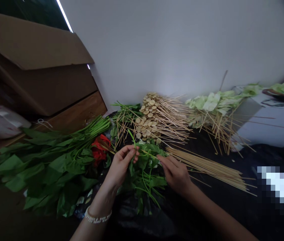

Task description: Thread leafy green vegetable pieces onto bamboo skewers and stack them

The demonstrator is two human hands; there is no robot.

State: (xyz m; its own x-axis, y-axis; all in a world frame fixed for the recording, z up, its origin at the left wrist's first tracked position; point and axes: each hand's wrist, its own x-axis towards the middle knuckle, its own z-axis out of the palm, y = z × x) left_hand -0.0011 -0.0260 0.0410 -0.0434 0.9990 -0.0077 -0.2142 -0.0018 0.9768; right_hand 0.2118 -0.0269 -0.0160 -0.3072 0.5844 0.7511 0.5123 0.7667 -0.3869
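Between finger and thumb, my left hand [123,162] pinches a green leafy stem [131,134] whose tip points up and away. My right hand [175,172] is closed around the end of a thin bamboo skewer [153,156], which reaches left toward the greens at my left fingers. Whether the skewer passes through the stem is too small to tell. Under both hands lie loose leafy greens [148,182] on black plastic. A bundle of bare bamboo skewers [210,169] rests just right of my right hand.
Leafy greens [56,160] lie heaped at left beside red plastic [100,149]. Behind my hands are skewered pale round slices [148,117] and skewered greens [129,112]. Skewered pale green leaves [213,102] are at right. A cardboard box [43,67] stands at left, near a white wall [169,47].
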